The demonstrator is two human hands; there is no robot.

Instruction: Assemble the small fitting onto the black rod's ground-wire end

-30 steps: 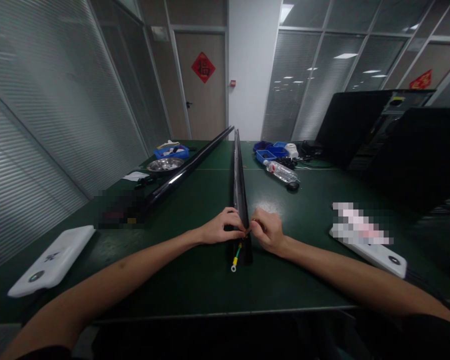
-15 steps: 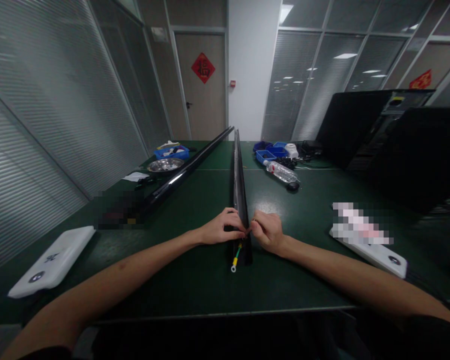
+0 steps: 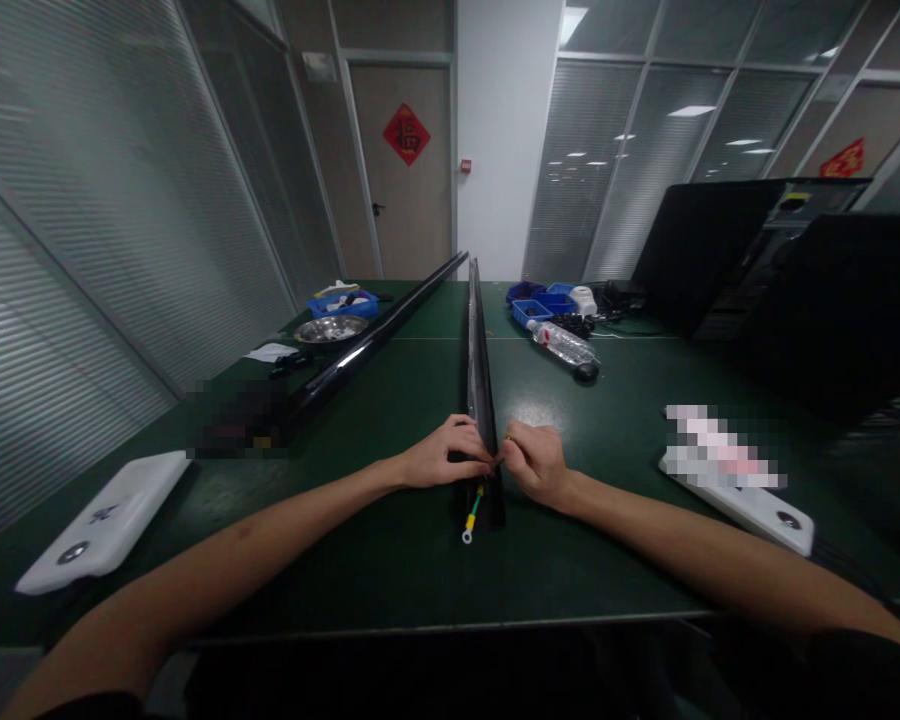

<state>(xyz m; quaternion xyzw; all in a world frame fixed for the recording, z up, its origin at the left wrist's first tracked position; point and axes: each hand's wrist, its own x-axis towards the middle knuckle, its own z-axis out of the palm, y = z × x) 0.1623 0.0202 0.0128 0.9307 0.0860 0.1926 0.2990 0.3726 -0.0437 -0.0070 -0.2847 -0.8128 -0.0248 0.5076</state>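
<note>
A long black channel-shaped rail [image 3: 481, 370] runs away from me down the middle of the table. My left hand [image 3: 450, 455] is closed on its near part, fingers over the left side and thumb stretched towards the inside. On the right side, my right hand [image 3: 534, 463] makes a fist against the rail, thumb pressed on the index finger. What it pinches is too small to make out. Below the hands, a green-and-yellow wire [image 3: 475, 512] with a ring terminal [image 3: 466, 537] sticks out of the rail's near end; its other end is hidden.
A second black rail [image 3: 360, 348] slants along the left. Beyond it are a metal dish [image 3: 331, 330] and a blue bin [image 3: 345, 304]. A plastic bottle [image 3: 564, 343] lies at the right near blue trays [image 3: 532, 311]. White devices [image 3: 105, 520] flank both sides; computer cases [image 3: 720, 250] stand far right.
</note>
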